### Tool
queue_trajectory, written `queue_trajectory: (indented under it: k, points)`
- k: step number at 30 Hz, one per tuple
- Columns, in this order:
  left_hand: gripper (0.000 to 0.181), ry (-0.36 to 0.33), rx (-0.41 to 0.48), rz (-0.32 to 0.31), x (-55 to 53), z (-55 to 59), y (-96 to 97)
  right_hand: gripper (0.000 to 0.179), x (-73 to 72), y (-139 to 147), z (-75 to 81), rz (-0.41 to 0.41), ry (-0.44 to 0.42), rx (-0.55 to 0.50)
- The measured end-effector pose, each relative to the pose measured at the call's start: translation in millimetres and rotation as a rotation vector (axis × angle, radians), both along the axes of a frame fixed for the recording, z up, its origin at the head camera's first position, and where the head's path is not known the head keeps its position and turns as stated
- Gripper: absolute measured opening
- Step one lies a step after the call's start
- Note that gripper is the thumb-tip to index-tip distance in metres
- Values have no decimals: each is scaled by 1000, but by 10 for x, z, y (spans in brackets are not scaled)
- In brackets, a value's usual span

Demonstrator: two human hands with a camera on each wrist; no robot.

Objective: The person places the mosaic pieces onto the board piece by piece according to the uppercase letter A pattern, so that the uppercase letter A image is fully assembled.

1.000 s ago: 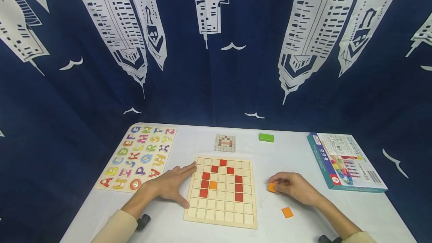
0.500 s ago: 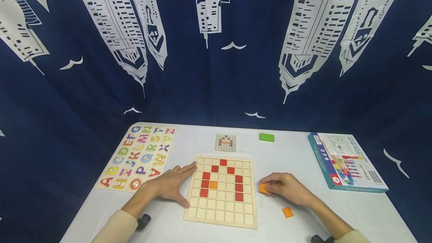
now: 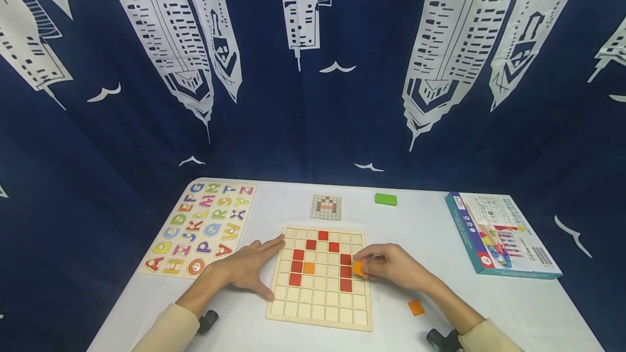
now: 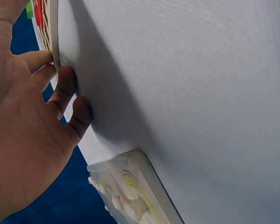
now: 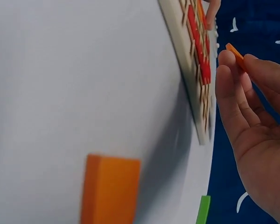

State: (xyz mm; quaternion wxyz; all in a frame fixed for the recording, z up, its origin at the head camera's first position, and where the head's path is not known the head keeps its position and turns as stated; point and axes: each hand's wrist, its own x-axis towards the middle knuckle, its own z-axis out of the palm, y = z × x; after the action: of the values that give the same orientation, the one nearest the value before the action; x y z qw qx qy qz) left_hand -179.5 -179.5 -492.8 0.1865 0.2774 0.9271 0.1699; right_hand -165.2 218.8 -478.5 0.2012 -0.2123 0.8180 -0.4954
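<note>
A wooden grid board point(image 3: 318, 311) lies on the white table with several red tiles point(image 3: 345, 272) in its cells, plus one orange tile point(image 3: 308, 268) left of the middle. Spread along the board's left edge, my left hand point(image 3: 246, 268) touches it with thumb and fingertips. My right hand point(image 3: 391, 268) pinches another orange tile point(image 5: 236, 56) between thumb and fingers, over the board's right columns. In the right wrist view that tile is tilted and held above the board. A loose orange tile point(image 3: 416, 307) rests on the table below the right hand.
Behind the board lies a small pattern card point(image 3: 326, 207), with a green block point(image 3: 386, 200) to its right. An alphabet puzzle board point(image 3: 195, 230) is at the left, and a flat box point(image 3: 504, 235) at the right. A dark blue printed curtain point(image 3: 303, 124) hangs behind the table.
My right hand has carried the orange tile leftward, from the bare table to over the board's right side. The left hand and the loose tile have stayed put.
</note>
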Motion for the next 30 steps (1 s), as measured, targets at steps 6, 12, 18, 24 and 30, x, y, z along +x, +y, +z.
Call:
queue_trajectory:
  k: [6, 12, 18, 24, 30]
  points:
    - [129, -4, -2, 9, -4, 15, 10, 27, -67, -151, 58, 51, 50, 11]
    - [128, -1, 0, 0, 3, 23, 13, 25, -111, -278, 58, 79, 58, -2]
    - [128, -5, 2, 1, -5, 23, 23, 27, -202, -409, 86, 106, 81, 15]
    - [128, -7, -4, 2, -1, 9, 25, 28, -310, -562, 116, 139, 83, 49]
    - [128, -10, -9, 4, 4, 16, 21, 22, -376, -697, 110, 195, 73, 64]
